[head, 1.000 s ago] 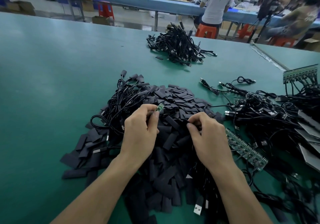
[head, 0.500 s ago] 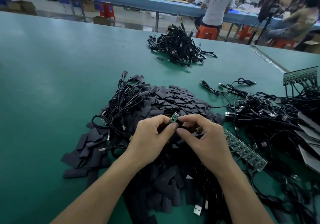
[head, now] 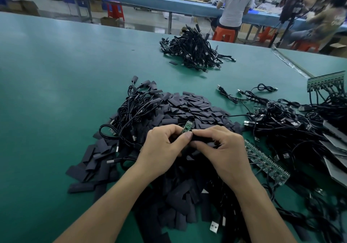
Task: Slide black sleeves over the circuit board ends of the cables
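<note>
My left hand [head: 163, 148] pinches a small green circuit board [head: 187, 126] on a cable end, with the board sticking up past the thumb. My right hand [head: 223, 148] pinches a black sleeve [head: 201, 138] right beside the board, fingertips meeting those of the left hand. Both hands hover over a big heap of loose black sleeves [head: 187, 109] in the middle of the green table [head: 56, 92]. Black cables [head: 135, 111] with sleeves on their ends lie on the heap's left side.
A second cable pile [head: 195, 52] lies farther back. Tangled cables with bare boards [head: 293, 126] and a green board strip [head: 266, 162] fill the right side. A USB plug [head: 214, 226] lies near the front. People sit at a blue bench behind.
My hands have come together: the left brought the circuit board rightward, the right lifted a sleeve from the heap and now holds it against the board.
</note>
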`<state>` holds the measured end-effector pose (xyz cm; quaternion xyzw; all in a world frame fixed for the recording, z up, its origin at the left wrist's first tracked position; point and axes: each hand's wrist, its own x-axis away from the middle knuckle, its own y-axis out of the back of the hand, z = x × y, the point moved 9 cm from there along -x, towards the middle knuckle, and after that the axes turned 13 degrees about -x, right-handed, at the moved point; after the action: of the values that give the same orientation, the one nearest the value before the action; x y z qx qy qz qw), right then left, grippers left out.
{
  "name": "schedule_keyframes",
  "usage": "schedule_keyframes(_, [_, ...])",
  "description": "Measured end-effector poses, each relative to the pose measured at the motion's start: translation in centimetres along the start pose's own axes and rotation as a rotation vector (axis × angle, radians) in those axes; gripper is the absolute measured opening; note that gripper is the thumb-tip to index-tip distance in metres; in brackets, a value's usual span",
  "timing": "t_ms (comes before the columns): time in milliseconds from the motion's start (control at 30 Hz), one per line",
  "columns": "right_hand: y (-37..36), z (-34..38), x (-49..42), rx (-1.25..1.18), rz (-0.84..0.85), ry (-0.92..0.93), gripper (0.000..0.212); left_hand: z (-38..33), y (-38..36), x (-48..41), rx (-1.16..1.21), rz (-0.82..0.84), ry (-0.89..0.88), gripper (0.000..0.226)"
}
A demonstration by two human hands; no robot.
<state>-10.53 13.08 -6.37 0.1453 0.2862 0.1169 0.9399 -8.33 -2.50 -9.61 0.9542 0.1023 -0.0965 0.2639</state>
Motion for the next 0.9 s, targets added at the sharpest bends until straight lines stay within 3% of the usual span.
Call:
schedule_keyframes(167, [0.3, -0.3, 0.0, -0.016, -0.018, -0.009, 0.029, -0.7, 0.6, 0.1, -0.063, -0.030, -0.045, 0.014])
schedule_keyframes(433, [1.3, -1.0, -0.1, -0.108, -0.102, -0.108, 0.028, -1.6, 2.1, 0.2, -0.344, -0.033, -0.175, 0.032])
schedule_keyframes(900, [0.6, -1.9, 0.1, -0.205, -0.014, -0.188, 0.026, -0.5, 1.4, 0.1, -0.088, 0.118, -0.059, 0.025])
